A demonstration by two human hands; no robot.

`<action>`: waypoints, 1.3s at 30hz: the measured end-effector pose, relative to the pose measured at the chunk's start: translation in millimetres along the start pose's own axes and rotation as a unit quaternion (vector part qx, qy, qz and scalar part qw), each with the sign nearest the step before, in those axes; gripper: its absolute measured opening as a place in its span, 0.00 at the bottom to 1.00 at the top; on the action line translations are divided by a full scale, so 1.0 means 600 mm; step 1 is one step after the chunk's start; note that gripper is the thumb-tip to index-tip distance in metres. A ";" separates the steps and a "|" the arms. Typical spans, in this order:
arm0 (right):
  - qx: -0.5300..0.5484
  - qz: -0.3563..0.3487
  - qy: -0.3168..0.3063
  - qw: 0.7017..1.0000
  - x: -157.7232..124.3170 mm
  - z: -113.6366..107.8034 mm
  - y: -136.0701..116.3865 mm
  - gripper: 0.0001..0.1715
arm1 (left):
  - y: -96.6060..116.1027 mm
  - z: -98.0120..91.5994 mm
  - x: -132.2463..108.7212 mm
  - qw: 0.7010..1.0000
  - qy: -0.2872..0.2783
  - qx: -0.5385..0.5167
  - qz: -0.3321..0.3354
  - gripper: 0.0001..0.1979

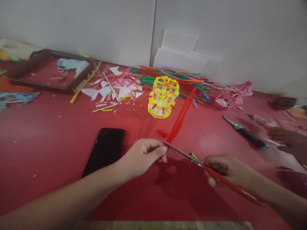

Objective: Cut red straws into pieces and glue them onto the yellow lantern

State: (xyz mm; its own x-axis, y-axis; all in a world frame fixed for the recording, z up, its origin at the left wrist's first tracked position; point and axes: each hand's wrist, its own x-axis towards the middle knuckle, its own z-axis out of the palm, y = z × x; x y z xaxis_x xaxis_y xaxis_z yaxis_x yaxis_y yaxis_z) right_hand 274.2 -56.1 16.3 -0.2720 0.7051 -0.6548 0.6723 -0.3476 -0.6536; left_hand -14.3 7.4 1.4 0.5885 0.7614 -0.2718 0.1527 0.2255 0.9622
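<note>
Nearest, in front of the yellow stick model (163,95) and to its right, 1 right hand (224,169) has its fingers wrapped around the red handles of 1 pair of scissors (182,154). Directly in front of the model, 1 left hand (141,156) has its fingers pinched on the lower end of 1 bundle of red strips (179,123); the strips overlap too closely to count. The scissors' tips are at the bundle, just beside the left thumb, and the bundle slants up past the model's right side. In front of the model to the left, 1 black phone (105,148) lies on the red worktop (48,143); 1 small gold-coloured piece (193,156) is in front and to the right, beside the scissors.

A little nearer than the model lie a few short red pieces (162,133). Well to its right are 1 utility knife (247,134) and, beyond that, 1 hand of another person (290,140); I cannot tell what its fingers hold.

The 1 yellow model stands upright in 2 tiers. To its right is 1 pink model (232,95); to its left, many white scraps (105,92), then 1 dark frame (40,85). Behind it lie dozens of coloured strips (148,77), with at least 3 white sheets (179,59) against the wall (96,28).
</note>
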 end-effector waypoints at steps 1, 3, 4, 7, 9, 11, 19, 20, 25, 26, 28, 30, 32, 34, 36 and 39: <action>-0.013 -0.007 -0.002 1.000 0.000 -0.001 0.000 0.29 | 0.000 0.000 0.000 1.000 -0.001 0.001 0.000 0.16; -0.054 -0.024 -0.001 0.998 0.001 -0.005 0.001 0.29 | 0.001 0.001 -0.001 1.000 -0.003 0.002 0.000 0.16; -0.081 -0.034 0.002 0.996 0.001 -0.006 0.002 0.29 | 0.001 0.001 -0.001 1.000 -0.003 0.003 -0.002 0.16; -0.155 -0.073 0.002 0.985 0.000 -0.005 0.002 0.29 | 0.000 0.002 -0.001 1.000 -0.006 0.009 -0.014 0.16; -0.184 -0.095 0.008 0.978 -0.002 0.000 0.000 0.27 | 0.000 0.002 -0.001 1.000 -0.011 0.014 -0.021 0.16; -0.191 -0.106 0.013 0.976 -0.005 0.007 0.001 0.26 | -0.001 0.002 -0.001 1.000 -0.013 0.017 -0.023 0.17; -0.124 -0.114 -0.027 0.985 0.001 0.028 0.004 0.25 | -0.004 0.004 0.002 0.997 -0.009 -0.013 -0.075 0.15; -0.119 -0.101 -0.024 0.987 0.001 0.030 0.002 0.26 | -0.004 0.005 0.003 0.996 -0.006 -0.023 -0.091 0.15; -0.095 -0.062 -0.045 0.993 0.000 0.029 -0.006 0.30 | 0.001 0.007 0.004 0.988 0.007 -0.081 -0.132 0.13; -0.090 -0.061 -0.050 0.993 0.000 0.028 -0.006 0.30 | 0.001 0.008 0.003 0.987 0.009 -0.089 -0.132 0.13; -0.081 -0.058 -0.053 0.994 0.000 0.027 -0.004 0.30 | 0.001 0.008 0.002 0.986 0.011 -0.103 -0.132 0.13; -0.075 -0.051 -0.052 0.994 -0.001 0.028 -0.002 0.30 | -0.001 0.008 0.002 0.985 0.010 -0.111 -0.135 0.13; -0.072 -0.042 -0.048 0.995 0.000 0.031 -0.001 0.31 | -0.005 0.008 0.003 0.984 0.007 -0.113 -0.135 0.13; -0.076 -0.040 -0.038 0.996 0.002 0.035 0.000 0.33 | -0.009 0.007 0.004 0.985 0.005 -0.112 -0.134 0.14; -0.088 -0.036 -0.022 0.995 0.004 0.035 0.001 0.34 | -0.012 0.006 0.005 0.985 0.007 -0.113 -0.132 0.15; -0.121 -0.025 0.014 0.992 0.006 0.024 -0.003 0.33 | -0.011 0.005 0.007 0.984 0.015 -0.127 -0.123 0.15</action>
State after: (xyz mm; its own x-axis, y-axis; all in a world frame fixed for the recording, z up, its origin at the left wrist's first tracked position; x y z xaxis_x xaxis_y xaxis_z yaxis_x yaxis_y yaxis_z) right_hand 262.0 -61.9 9.6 -0.2917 0.7362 -0.6107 0.8056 -0.1551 -0.5718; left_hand -10.8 7.2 -6.0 0.5346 0.6808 -0.5006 0.0823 0.5476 0.8327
